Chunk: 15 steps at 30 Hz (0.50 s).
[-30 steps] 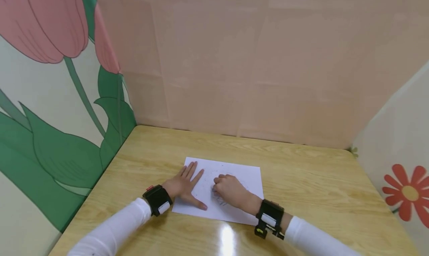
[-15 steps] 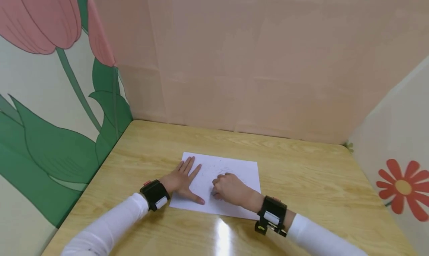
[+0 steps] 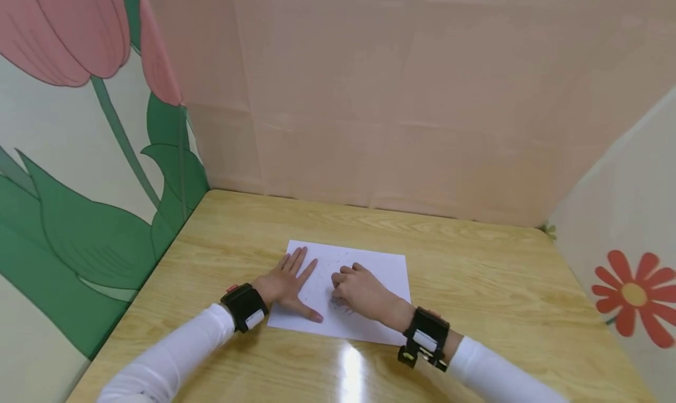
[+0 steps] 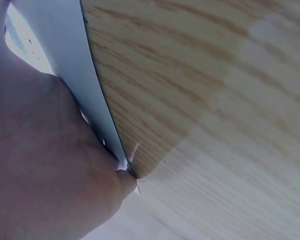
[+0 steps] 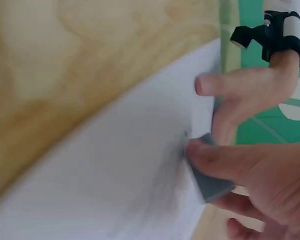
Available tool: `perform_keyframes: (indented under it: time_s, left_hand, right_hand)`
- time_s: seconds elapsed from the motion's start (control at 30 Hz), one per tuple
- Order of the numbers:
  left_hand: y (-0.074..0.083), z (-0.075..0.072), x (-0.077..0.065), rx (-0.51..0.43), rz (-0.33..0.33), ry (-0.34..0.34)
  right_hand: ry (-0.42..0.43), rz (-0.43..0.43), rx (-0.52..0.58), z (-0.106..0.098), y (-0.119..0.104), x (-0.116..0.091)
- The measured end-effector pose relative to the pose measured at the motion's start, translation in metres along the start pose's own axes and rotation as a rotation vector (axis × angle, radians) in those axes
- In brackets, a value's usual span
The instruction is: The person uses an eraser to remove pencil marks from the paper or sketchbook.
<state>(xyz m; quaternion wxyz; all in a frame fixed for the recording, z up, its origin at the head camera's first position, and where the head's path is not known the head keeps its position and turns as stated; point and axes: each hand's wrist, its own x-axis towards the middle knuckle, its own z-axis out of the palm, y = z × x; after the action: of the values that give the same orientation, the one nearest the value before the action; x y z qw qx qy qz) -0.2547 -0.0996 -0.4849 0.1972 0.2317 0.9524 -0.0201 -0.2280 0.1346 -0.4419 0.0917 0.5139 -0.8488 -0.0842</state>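
A sheet of white paper lies on the wooden table with grey smudges and small dark specks on it. My left hand rests on the left part of the sheet, fingers spread and straight. Over the middle of the paper, my right hand pinches a grey block-shaped eraser between thumb and fingers. In the right wrist view the eraser's end meets the paper beside a blurred grey smear. The head view mostly hides the eraser behind the hand. The left wrist view shows the left palm at the paper's edge.
The wooden table extends around the sheet to a plain pinkish backdrop. A painted wall with a tulip stands at left, and one with a red flower at right. Both wrists wear black camera bands.
My right hand shifts back and forth over the paper with the eraser, now slightly farther left. Pencil strokes seen above it half a second ago look fainter. The left hand stays put.
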Motion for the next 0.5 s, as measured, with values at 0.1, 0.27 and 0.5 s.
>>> perform_keyframes:
  time_s: [0.1,0.27,0.5]
  left_hand:
    - [-0.003,0.001,0.003,-0.01,-0.004,0.003]
    - [-0.002,-0.005,0.0,-0.016,-0.006,0.01]
    - [0.0,-0.007,-0.007,-0.065,0.033,0.021]
  right_hand:
    - [-0.02,-0.031,-0.004,0.0,-0.001,-0.005]
    - [-0.05,-0.056,-0.047,-0.006,-0.002,-0.009]
    - [-0.062,-0.015,0.036,-0.002,0.001,-0.007]
